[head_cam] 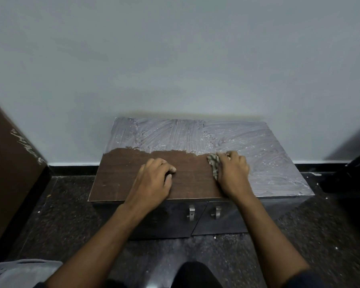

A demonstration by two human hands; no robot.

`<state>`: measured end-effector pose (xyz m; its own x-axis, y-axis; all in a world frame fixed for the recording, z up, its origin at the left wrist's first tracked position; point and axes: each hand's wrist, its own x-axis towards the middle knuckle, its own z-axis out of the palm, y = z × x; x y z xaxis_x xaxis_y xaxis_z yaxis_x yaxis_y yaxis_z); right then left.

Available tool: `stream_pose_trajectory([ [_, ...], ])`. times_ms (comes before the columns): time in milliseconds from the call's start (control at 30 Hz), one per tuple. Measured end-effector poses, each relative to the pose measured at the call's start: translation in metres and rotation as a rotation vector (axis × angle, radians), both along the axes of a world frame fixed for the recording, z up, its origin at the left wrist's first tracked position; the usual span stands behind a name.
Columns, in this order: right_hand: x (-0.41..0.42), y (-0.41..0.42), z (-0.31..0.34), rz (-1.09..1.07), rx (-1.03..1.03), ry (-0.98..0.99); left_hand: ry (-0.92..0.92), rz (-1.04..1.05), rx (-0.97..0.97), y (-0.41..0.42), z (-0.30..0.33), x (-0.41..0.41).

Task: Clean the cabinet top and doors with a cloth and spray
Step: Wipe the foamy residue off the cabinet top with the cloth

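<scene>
Our right hand (233,171) presses a crumpled cloth (214,164) onto the cabinet top (195,183), fingers closed over it, at the edge of the grey, streaky film that lies beyond and to its right. Our left hand (154,177) rests beside it, fingers curled, holding nothing, on bare brown wood. The doors (175,221) with two metal handles (192,213) sit below our wrists.
</scene>
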<state>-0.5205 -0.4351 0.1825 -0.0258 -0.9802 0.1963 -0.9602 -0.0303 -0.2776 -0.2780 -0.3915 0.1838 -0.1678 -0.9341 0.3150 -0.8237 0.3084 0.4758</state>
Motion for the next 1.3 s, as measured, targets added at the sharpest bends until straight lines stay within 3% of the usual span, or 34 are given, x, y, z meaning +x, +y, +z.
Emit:
stream_pose_trajectory([
  [100,0.017,0.001,0.002,0.024,0.001,-0.004,0.035,0.005,0.019,-0.001,0.0,-0.001],
  [300,0.04,0.04,-0.007,0.269,-0.062,-0.037,0.029,-0.041,0.014,-0.019,-0.001,-0.018],
  [633,0.033,-0.079,0.001,0.026,-0.007,0.028,-0.002,-0.025,0.032,-0.029,0.004,-0.008],
  [867,0.064,-0.008,-0.005,0.377,-0.054,-0.009,0.03,0.02,0.021,-0.032,0.003,0.002],
  [1167,0.086,-0.105,0.006,0.143,0.023,0.045,0.069,0.125,0.026,-0.027,0.011,0.011],
  [1300,0.097,-0.077,0.003,0.3,0.004,0.014,0.042,0.171,0.041,-0.031,0.008,0.02],
])
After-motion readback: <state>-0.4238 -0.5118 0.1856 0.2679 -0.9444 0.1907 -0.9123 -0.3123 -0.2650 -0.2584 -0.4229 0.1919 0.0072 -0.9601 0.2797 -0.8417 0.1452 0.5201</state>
